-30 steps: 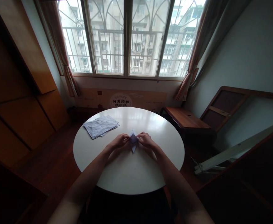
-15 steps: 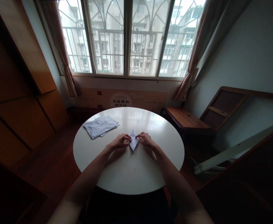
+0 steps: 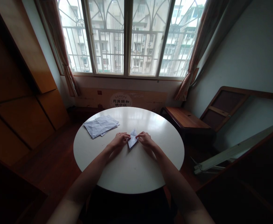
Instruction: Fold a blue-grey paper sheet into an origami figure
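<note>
A small piece of folded paper [image 3: 133, 140], pale and diamond-shaped with crease lines, is between my hands over the middle of the round white table [image 3: 131, 177]. My left hand [image 3: 120, 139] pinches its left corner between thumb and fingers. On the opposite side, my right hand [image 3: 146, 138] grips the right corner the same way. The paper's lower tip points towards me, slanting a little to the left. Both forearms reach in over the table's near edge.
Creased paper sheets [image 3: 101, 126] lie in a loose stack at the table's far left. Beyond the table on the right stands a low wooden bench [image 3: 187, 118]. Wooden cabinets [image 3: 17, 118] line the left side, and a barred window [image 3: 127, 40] is ahead.
The folded paper has turned slightly, its lower tip swinging to the left. Both hands keep hold of its corners in nearly the same spot.
</note>
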`<state>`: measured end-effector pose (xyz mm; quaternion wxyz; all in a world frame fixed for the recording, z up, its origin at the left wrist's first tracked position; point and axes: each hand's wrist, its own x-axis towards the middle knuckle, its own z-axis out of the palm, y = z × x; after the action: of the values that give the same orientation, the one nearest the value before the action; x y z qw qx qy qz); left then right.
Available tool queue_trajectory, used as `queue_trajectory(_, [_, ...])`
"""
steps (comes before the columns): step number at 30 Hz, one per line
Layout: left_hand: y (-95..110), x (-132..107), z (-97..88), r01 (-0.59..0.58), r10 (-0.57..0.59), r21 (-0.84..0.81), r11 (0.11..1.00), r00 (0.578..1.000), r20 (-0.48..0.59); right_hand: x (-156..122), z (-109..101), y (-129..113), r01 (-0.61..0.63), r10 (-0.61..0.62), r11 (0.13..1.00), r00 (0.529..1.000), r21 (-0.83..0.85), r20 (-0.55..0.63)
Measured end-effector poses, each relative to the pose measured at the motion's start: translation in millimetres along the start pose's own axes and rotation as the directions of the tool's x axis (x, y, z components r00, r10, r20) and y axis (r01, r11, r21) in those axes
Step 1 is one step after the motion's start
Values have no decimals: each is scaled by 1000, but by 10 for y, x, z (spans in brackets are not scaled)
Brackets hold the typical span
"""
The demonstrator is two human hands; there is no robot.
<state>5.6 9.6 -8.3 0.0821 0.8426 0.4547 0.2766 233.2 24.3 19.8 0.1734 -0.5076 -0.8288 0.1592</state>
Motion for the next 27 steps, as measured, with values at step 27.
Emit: queue_trajectory(27, [110,-32,-76,154,-171,131,979,977,127,24,105,80,271,-260,955,960,121,-100])
